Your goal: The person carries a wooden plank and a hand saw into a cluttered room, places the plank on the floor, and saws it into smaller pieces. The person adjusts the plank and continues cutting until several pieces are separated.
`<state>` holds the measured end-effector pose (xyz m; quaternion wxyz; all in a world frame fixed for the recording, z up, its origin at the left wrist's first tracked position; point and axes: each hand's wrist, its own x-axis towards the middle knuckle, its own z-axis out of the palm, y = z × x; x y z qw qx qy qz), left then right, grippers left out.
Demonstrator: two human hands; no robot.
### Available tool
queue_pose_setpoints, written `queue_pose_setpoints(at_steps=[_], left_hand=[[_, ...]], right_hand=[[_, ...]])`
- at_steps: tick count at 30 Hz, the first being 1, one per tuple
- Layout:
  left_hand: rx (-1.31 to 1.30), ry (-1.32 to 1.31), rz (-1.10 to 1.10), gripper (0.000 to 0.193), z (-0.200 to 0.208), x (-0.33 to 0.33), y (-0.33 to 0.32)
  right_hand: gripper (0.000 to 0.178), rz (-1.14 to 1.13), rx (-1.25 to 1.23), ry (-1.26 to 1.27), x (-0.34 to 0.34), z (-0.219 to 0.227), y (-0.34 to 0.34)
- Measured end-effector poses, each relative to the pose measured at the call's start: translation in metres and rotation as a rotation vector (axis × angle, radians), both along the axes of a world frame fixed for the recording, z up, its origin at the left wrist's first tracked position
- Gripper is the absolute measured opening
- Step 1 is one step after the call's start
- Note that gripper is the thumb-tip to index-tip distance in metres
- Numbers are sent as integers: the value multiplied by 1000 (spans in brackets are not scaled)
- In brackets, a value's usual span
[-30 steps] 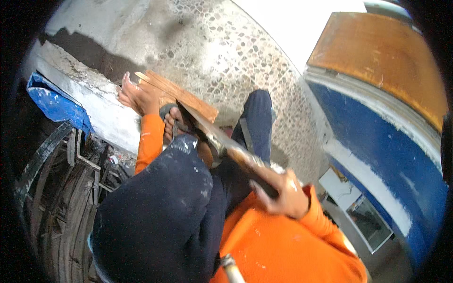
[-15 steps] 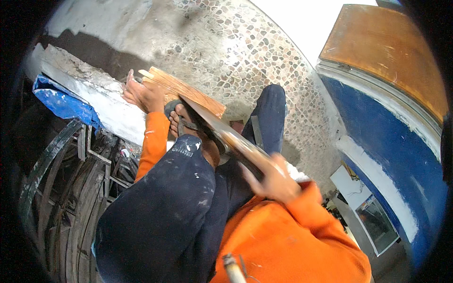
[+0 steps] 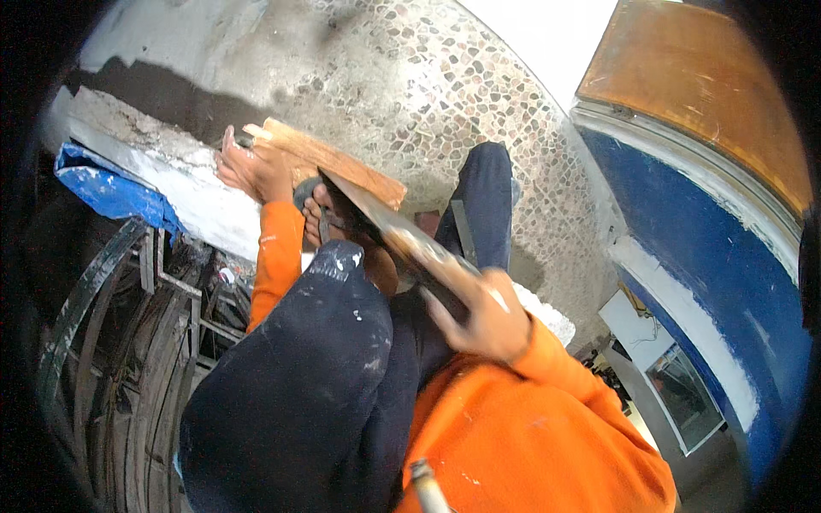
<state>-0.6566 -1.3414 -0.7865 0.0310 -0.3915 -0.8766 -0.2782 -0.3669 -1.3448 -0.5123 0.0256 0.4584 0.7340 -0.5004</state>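
A handsaw [image 3: 385, 218] rests with its blade across a reddish-brown wooden board [image 3: 346, 162], its tip near the board's middle. My right hand [image 3: 492, 323] is closed round the saw's wooden handle, slightly blurred by motion. At the board's far-left end, my left hand [image 3: 256, 171] grips the wood, one finger sticking up. Beside the board is my sandalled foot [image 3: 316, 209], partly hidden by the blade and my knee. The board's underside and whatever supports it are hidden.
A rough white ledge [image 3: 209, 192] runs along the left, with a blue plastic sheet [image 3: 115, 188] on it. Below lie stacked wooden and metal frames [image 3: 145, 359]. Pebbled floor [image 3: 462, 77] spreads ahead; a blue wall [image 3: 701, 222] stands right. A cigarette [image 3: 429, 489] shows at the bottom edge.
My right hand and the saw have shifted slightly forward and left, the blade tip sliding a little further over the board. My left hand still holds the board's end.
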Motion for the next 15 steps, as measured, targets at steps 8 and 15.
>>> queue_pose_setpoints(at_steps=[8, 15], left_hand=[[-27, 22, -46, 47, -2, 6, 0], [-70, 89, -20, 49, 0, -4, -3]], right_hand=[[57, -3, -83, -94, -5, -18, 11], [58, -57, -98, -39, 32, 25, -12]])
